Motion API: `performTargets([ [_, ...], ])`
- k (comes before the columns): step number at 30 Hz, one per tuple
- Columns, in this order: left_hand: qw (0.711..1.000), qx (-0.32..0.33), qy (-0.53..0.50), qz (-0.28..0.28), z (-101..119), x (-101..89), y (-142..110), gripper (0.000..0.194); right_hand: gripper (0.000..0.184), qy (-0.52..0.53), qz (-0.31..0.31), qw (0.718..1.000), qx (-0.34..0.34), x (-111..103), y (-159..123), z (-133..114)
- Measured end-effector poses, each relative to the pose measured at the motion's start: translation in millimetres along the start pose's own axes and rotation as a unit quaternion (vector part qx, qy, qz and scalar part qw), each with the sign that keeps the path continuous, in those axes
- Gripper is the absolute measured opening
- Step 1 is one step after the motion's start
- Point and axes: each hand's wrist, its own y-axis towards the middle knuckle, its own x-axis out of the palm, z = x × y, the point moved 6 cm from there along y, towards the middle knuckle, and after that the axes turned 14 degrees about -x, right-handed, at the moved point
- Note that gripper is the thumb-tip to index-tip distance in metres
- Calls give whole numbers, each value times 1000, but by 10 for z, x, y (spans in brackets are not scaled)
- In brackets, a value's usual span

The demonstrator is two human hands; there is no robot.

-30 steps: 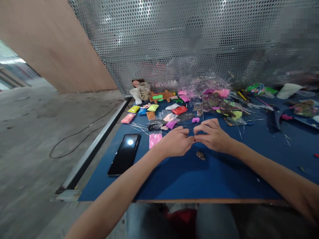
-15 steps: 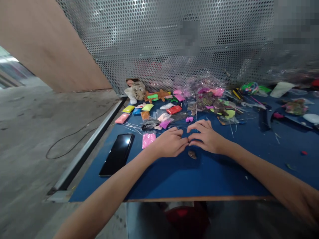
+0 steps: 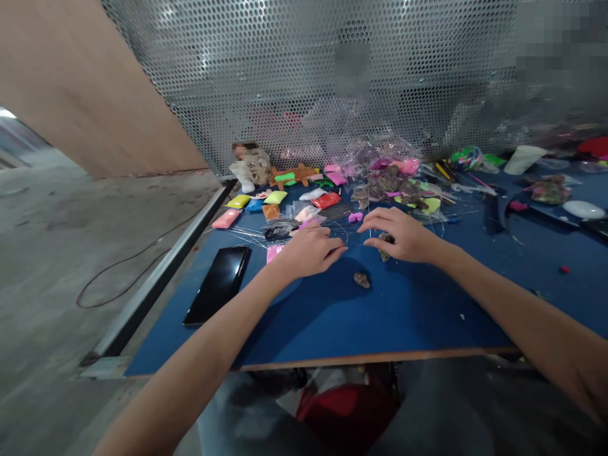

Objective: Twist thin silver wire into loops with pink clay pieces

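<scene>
Both hands rest on a blue table (image 3: 403, 310). My left hand (image 3: 308, 250) is curled, fingertips pinched at a thin wire that I can barely make out. My right hand (image 3: 403, 235) is a little to the right, fingers curled over a small brownish clay lump (image 3: 386, 239) and the same thin wire. Another small brown clay piece (image 3: 361, 279) lies on the table just in front of the hands. Thin metal wires (image 3: 247, 234) lie spread to the left of my left hand.
A black phone (image 3: 217, 285) lies at the table's left. Several small coloured clay packets (image 3: 327, 200) and crumpled clear plastic bags (image 3: 380, 158) crowd the back, by a perforated metal screen (image 3: 332, 82). A small plush figure (image 3: 254, 166) stands at the back left.
The hands, fingertips together before, have drawn apart; the right hand now covers a brownish lump. The view has shifted, so the table looks farther and lower.
</scene>
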Motion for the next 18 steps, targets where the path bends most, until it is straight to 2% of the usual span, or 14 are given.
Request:
performTargets([
  [4, 1000, 5, 10, -12, 24, 25, 1, 38, 24, 39, -49, 997, -41, -4, -9, -44],
  [12, 999, -19, 11, -27, -29, 91, 15, 36, 50, 78, -139, 981, -111, 156, -1, -347],
  [18, 998, -24, 35, -39, -46, 140, 24, 35, 34, 58, -154, 979, -122, 263, -11, -361],
])
